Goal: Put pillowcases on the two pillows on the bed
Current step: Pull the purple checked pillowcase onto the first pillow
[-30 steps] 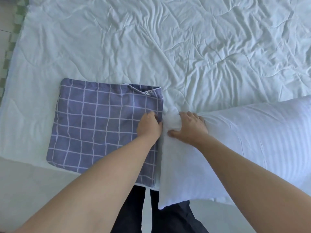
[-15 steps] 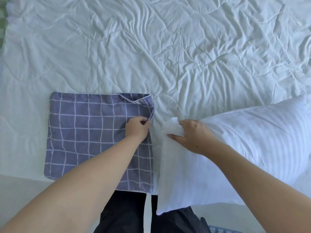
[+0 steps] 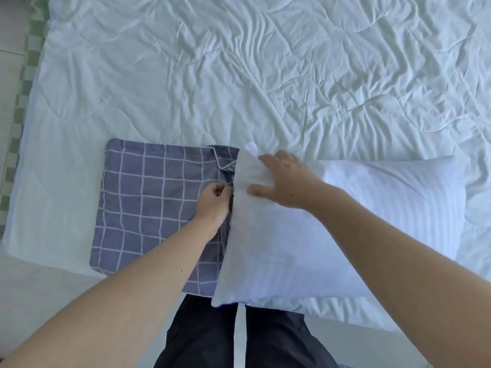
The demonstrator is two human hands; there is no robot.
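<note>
A blue pillowcase [image 3: 148, 203] with a white grid pattern lies flat on the bed, its open end toward the right. My left hand [image 3: 214, 201] pinches the upper edge of that opening. A bare white striped pillow [image 3: 345, 235] lies to the right, its left end laid against the opening. My right hand [image 3: 285, 181] rests on top of the pillow's left end, fingers spread and thumb pressed into the fabric. Only this one pillow is in view.
The bed is covered by a wrinkled white quilt [image 3: 265, 75]. Its left edge shows a green checked trim [image 3: 25, 83] beside a pale floor. The near edge of the bed runs below the pillowcase, with my dark trousers [image 3: 239, 335] against it.
My right hand has moved the pillow's left end leftward and away from me, up to the pillowcase opening, and now lies flatter on it. My left hand keeps its hold on the opening's edge.
</note>
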